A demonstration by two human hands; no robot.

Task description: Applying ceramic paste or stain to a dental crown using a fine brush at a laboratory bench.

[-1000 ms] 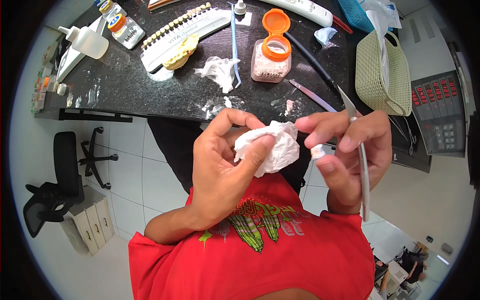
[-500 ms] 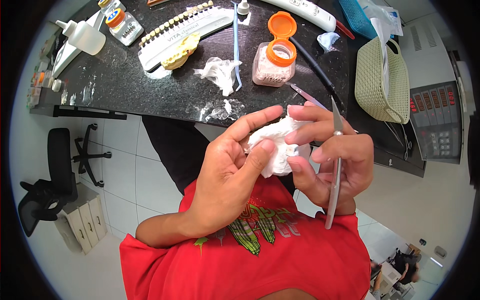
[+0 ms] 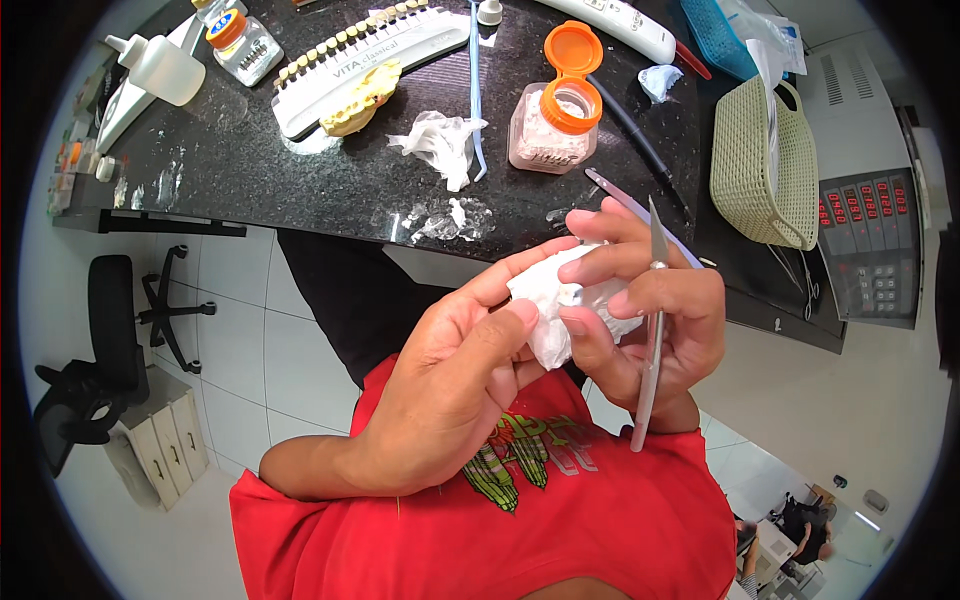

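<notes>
Head view, looking down: a dark speckled desk fills the upper frame, with the person's red shirt at the lower edge. On the desk at the right stands a pale green woven basket; toward the upper left lies a long white shade guide with a row of tooth tabs, a yellowish dental cast against it, and a clear squeeze bottle beyond. At the upper centre stands a small jar with its orange flip lid open, with a crumpled tissue to its left. Both hands work in mid-frame, off the desk edge. The left hand has its grip clenched on the lower left side of a white tissue wad, thumb pressed on its face. The right hand pinches the same wad from the right with its fingertips and also carries a slim scalpel-like knife across the fingers. The knife's long axis runs near vertical, blade tip up, handle down. The wad lies between both hands, touching each. Whether anything is wrapped inside cannot be told.
</notes>
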